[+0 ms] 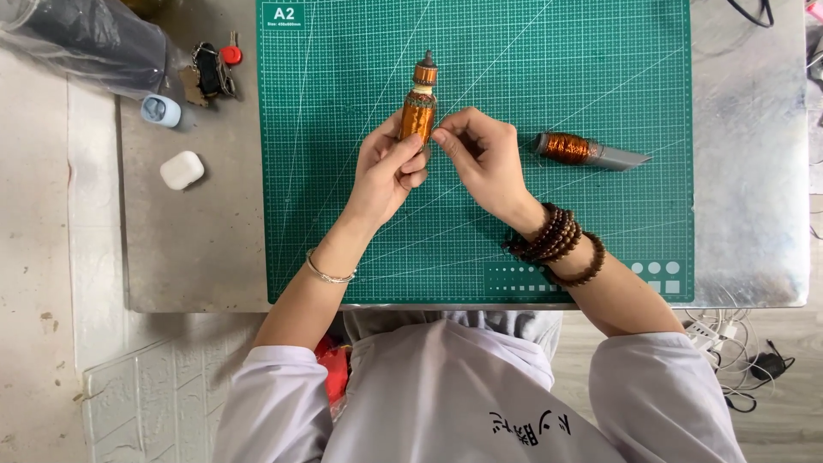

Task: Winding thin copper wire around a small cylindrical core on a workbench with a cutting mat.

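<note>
Both hands meet: my left hand (390, 167) grips a copper coil (418, 110), right hand (480, 154) pinching beside it; another coil (573, 148) lies just right.

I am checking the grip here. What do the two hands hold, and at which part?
The left hand holds the upright copper-wound coil by its lower end. The right hand pinches at the coil's side; its exact hold cannot be told.

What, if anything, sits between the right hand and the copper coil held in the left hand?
Nothing visible. The right hand is right beside the copper coil that the left hand holds above the green mat, fingers pinched at its side.
</note>
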